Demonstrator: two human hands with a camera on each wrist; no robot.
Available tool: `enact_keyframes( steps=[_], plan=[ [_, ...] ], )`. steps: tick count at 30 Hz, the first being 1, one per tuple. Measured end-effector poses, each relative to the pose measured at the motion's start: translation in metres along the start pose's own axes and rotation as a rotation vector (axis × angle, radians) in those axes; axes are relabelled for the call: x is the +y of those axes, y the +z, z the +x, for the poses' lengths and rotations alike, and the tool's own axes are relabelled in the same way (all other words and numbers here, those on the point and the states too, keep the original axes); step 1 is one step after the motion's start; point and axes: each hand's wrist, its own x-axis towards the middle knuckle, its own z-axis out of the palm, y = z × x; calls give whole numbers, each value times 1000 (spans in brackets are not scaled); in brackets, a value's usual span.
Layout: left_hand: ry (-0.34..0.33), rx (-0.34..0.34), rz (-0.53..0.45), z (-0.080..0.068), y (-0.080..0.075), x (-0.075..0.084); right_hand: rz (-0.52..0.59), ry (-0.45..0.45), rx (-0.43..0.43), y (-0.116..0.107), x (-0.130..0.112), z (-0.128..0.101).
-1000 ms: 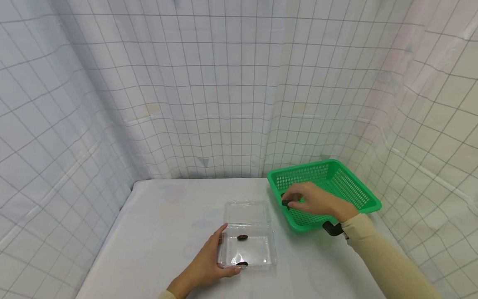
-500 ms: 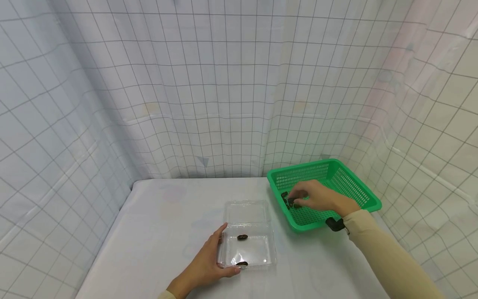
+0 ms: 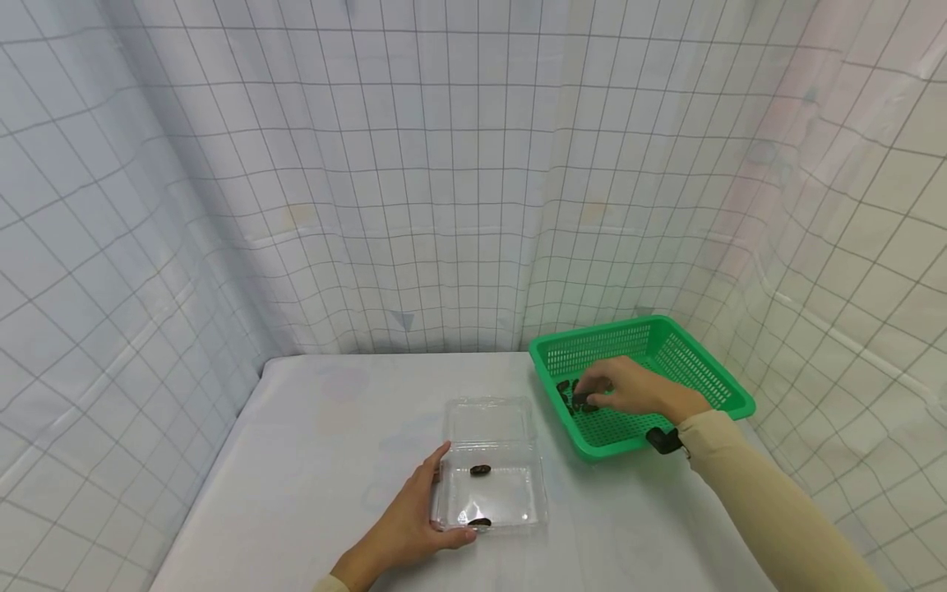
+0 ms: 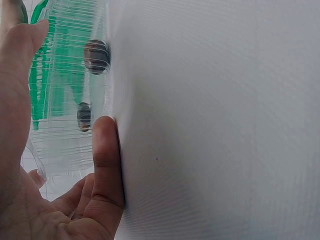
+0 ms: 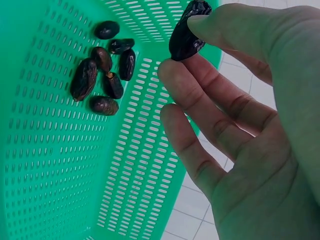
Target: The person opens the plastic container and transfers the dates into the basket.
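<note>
My left hand [image 3: 403,524] holds the near left corner of a clear plastic clamshell box [image 3: 510,497], thumb along its front edge and fingers along its left side. The lid [image 3: 488,421] lies folded back, away from me. Inside the base are two dark dates, one date [image 3: 480,470] towards the hinge and another date [image 3: 479,522] at the front wall. Over the green basket [image 3: 584,448], my right hand [image 3: 629,388] pinches a glossy dark date [image 5: 187,36] between thumb and fingers. Below it, several wrinkled dates [image 5: 84,79] lie loosely grouped on the basket floor.
The green basket stands to the right of the box, close to the grid-patterned curtain [image 3: 473,205] behind. White cloth covers the table [image 3: 311,460]. A black wrist mount [image 3: 663,441] sits near the basket's front rim.
My right hand has shifted slightly right and deeper into the basket. One second ago it held a dark date near the left rim. My left hand and the box have stayed put.
</note>
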Motion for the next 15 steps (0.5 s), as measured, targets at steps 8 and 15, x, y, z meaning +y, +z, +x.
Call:
enact_keyframes(
  steps=[8, 15],
  plan=[
    [1, 5, 8, 0, 1, 0, -35, 11, 17, 1, 7, -1],
    [-5, -1, 6, -1, 0, 2, -24, 17, 28, 1, -1, -2]
  ],
)
